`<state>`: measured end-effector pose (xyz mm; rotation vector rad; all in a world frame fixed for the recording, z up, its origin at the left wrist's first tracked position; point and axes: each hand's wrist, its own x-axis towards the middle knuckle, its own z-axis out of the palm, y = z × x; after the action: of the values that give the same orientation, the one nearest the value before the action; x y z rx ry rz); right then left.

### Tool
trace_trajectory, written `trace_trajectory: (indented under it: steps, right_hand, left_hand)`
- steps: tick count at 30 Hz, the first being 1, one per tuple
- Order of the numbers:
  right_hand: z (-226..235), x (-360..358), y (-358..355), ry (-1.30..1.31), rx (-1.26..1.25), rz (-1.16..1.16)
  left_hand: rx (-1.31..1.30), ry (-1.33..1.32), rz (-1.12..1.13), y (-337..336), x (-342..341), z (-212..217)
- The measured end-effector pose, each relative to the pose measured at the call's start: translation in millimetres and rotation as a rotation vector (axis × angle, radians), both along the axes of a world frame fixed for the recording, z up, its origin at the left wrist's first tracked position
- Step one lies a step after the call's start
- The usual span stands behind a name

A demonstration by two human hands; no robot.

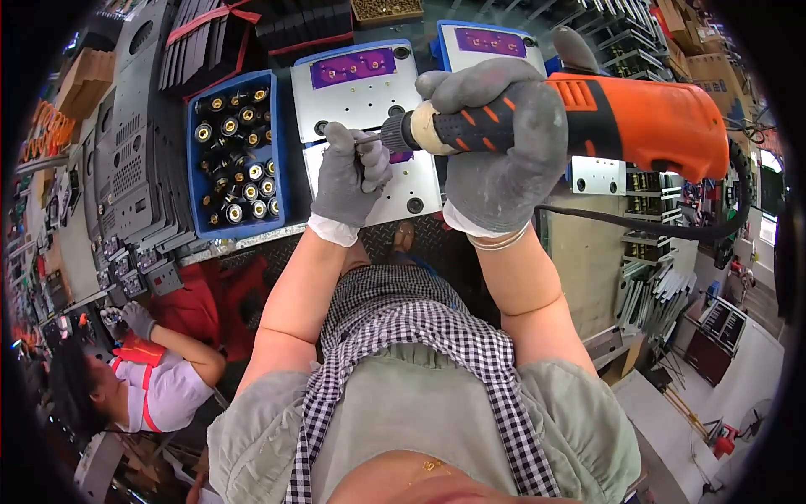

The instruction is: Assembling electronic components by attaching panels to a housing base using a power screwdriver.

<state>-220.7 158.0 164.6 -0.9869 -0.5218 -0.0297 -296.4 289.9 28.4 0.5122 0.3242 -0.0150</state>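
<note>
In a grey glove, my right hand (512, 143) is wrapped round an orange and black power screwdriver (655, 122), held level with its tip toward the left. My gloved left hand (348, 172) is closed in a pinch at the thin bit (369, 139) in front of the tool's chuck (396, 134). Whether a small screw sits between those fingers I cannot make out. Below both hands lie silver metal plates (344, 94) with round black feet, one bearing a purple panel (353, 67). Part of the nearer plate (399, 197) is hidden by my hands.
A blue bin (195, 172) of black round feet with brass-coloured centres stands left of the plates. Stacked grey perforated panels (134, 168) are farther left. Another plate (491, 50) lies behind the tool. A black cable (646, 225) loops at right. A co-worker (159, 370) sits lower left.
</note>
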Motion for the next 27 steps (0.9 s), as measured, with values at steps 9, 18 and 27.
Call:
trace_trajectory:
  steps: [9, 18, 27]
  right_hand:
    - [0, -7, -11, 0.001, 0.146, 0.012]
    - [-52, 4, -26, 0.124, -0.279, -0.033]
    - [-70, 1, -21, 0.087, -0.313, -0.034]
  left_hand:
    - [-0.053, 0.229, -0.095, -11, -13, 9]
    - [0.136, 0.294, -0.021, 10, -67, -12]
    - [0.275, 0.255, -0.016, 12, -60, -23]
